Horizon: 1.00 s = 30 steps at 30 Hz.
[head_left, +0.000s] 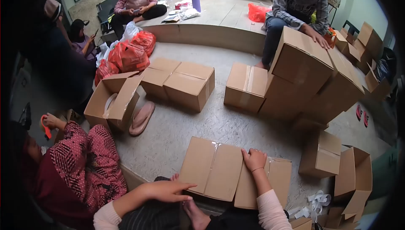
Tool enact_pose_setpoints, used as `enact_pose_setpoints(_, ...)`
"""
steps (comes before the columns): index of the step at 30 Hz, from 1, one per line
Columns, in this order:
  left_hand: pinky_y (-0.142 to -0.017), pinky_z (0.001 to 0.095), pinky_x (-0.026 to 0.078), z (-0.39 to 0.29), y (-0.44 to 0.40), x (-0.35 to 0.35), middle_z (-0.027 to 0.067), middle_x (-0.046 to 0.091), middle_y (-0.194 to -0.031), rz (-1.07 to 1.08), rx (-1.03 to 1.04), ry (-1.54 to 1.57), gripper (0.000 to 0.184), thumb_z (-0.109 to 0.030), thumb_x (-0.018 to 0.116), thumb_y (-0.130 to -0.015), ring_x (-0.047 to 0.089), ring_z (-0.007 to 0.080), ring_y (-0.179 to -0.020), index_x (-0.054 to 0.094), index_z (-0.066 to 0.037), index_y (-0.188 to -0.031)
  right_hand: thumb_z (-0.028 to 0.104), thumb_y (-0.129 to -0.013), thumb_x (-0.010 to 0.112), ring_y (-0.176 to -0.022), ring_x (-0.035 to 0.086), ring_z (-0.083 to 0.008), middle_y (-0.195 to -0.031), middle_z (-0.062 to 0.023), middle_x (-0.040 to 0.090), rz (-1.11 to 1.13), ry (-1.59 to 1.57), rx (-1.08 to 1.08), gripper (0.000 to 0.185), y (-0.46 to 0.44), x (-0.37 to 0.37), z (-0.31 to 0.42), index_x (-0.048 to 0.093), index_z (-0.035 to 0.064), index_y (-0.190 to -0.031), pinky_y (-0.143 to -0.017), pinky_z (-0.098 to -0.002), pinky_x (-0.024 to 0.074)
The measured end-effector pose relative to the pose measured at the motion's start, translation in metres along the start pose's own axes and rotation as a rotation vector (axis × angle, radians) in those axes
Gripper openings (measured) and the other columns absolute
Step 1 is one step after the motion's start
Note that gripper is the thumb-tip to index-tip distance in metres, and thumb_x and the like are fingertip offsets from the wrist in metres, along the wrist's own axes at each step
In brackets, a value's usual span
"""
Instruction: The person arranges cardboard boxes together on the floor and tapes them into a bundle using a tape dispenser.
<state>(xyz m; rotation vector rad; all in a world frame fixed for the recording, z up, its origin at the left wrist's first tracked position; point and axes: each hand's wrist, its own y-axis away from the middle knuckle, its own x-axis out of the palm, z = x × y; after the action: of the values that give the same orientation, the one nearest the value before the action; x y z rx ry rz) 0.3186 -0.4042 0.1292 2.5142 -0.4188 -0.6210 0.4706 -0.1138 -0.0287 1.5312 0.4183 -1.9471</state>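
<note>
A closed cardboard box [225, 169] with clear tape along its top seam sits in front of me, slightly tilted. A second taped box [276, 179] stands against its right side. My left hand [168, 191] is at the near left corner of the first box, its fingers stretched out and holding nothing. At the far edge, where the two boxes meet, my right hand [254, 160] has its fingers curled over the cardboard; its fingertips are partly hidden. My bare foot [196, 216] shows below the first box.
Closed boxes [190, 82] and an open box [112, 101] stand ahead, near a sandal [142, 119]. A person at the right touches stacked boxes [301, 61]. Another person [84, 162] sits at the left holding orange tape. Open boxes [354, 179] and scraps [316, 200] lie right.
</note>
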Motion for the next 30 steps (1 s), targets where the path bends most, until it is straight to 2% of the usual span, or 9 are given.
enact_pose_setpoints(4,-0.086,0.0313,0.041,0.025,0.009,0.001,0.0174,0.055,-0.105,0.125,-0.069,0.092,0.059,-0.041,0.042,-0.09,0.054,0.0249,-0.101,0.025,-0.007,-0.135,0.053,-0.084,0.035,-0.082,0.06,-0.0313,-0.083,-0.0152,0.064,0.259,0.034,0.0,0.056,-0.011,0.006,0.002,0.066,0.0068,-0.08,-0.077,-0.0437,0.0428)
enact_pose_setpoints(7,-0.085,0.0314,0.041,0.037,0.007,-0.004,0.018,0.056,-0.105,0.145,-0.152,0.075,0.059,-0.043,0.042,-0.09,0.054,0.0255,-0.102,0.028,-0.008,-0.134,0.053,-0.085,0.034,-0.073,0.06,-0.033,-0.074,-0.0148,0.064,0.271,0.127,-0.143,0.057,-0.034,0.004,-0.002,0.065,0.0057,-0.083,-0.069,-0.0405,0.0467)
enact_pose_setpoints(9,-0.083,0.0317,0.043,0.039,0.004,-0.009,0.0174,0.056,-0.104,0.129,-0.138,0.158,0.058,-0.044,0.043,-0.089,0.055,0.0253,-0.101,0.031,-0.007,-0.132,0.055,-0.085,0.034,-0.069,0.061,-0.0308,-0.071,-0.0126,0.064,0.519,0.074,-0.407,0.056,-0.065,-0.005,-0.011,0.064,0.0067,-0.087,-0.068,-0.0392,0.0472)
enact_pose_setpoints(10,-0.082,0.0318,0.043,0.038,0.003,-0.013,0.0168,0.057,-0.104,0.106,-0.144,0.168,0.057,-0.044,0.043,-0.089,0.056,0.0251,-0.099,0.032,-0.007,-0.131,0.059,-0.082,0.035,-0.085,0.058,-0.0359,-0.088,-0.0196,0.062,0.741,0.059,-0.356,0.06,-0.081,-0.03,0.004,0.064,0.0062,-0.091,-0.077,-0.0415,0.0454)
enact_pose_setpoints(11,-0.081,0.032,0.044,0.037,0.003,-0.015,0.0163,0.057,-0.103,0.091,-0.153,0.182,0.056,-0.043,0.043,-0.089,0.057,0.0249,-0.097,0.033,-0.006,-0.13,0.057,-0.082,0.04,-0.083,0.059,-0.0352,-0.085,-0.0185,0.063,0.749,0.009,-0.409,0.057,-0.095,-0.047,0.015,0.061,0.0071,-0.099,-0.075,-0.0402,0.046)
enact_pose_setpoints(16,-0.081,0.0325,0.044,0.035,-0.006,-0.025,0.0174,0.057,-0.104,0.03,-0.171,0.156,0.054,-0.043,0.044,-0.088,0.058,0.0264,-0.095,0.036,-0.008,-0.129,0.055,-0.079,0.05,-0.078,0.063,-0.0284,-0.08,-0.0147,0.065,0.505,-0.152,-0.567,0.056,-0.147,-0.078,0.088,0.059,0.0066,-0.106,-0.072,-0.035,0.0474)
enact_pose_setpoints(21,-0.082,0.0331,0.044,0.019,-0.016,-0.042,0.0185,0.057,-0.103,-0.011,-0.23,0.147,0.054,-0.042,0.046,-0.088,0.058,0.0276,-0.093,0.037,-0.009,-0.129,0.062,-0.081,0.038,-0.109,0.05,-0.0335,-0.118,-0.0196,0.052,0.698,-0.078,-0.632,0.071,-0.15,0.016,0.135,0.046,0.0063,-0.124,-0.092,-0.0353,0.0379)
enact_pose_setpoints(23,-0.082,0.0334,0.044,0.022,-0.016,-0.041,0.0189,0.057,-0.103,-0.055,-0.228,0.176,0.053,-0.04,0.047,-0.088,0.058,0.0276,-0.093,0.036,-0.009,-0.129,0.065,-0.08,0.035,-0.115,0.046,-0.0302,-0.128,-0.0194,0.043,1.063,-0.524,-0.611,0.076,-0.145,0.138,0.117,0.045,0.0052,-0.126,-0.096,-0.0351,0.0344)
enact_pose_setpoints(30,-0.075,0.032,0.045,0.031,-0.01,-0.042,0.0157,0.058,-0.095,-0.126,-0.239,0.245,0.051,-0.037,0.05,-0.087,0.059,0.0255,-0.084,0.04,-0.006,-0.126,0.062,-0.084,0.031,-0.119,0.042,-0.0274,-0.13,-0.0153,0.042,1.54,-0.632,-0.106,0.073,-0.118,0.05,0.128,0.042,0.0046,-0.127,-0.1,-0.0345,0.0295)
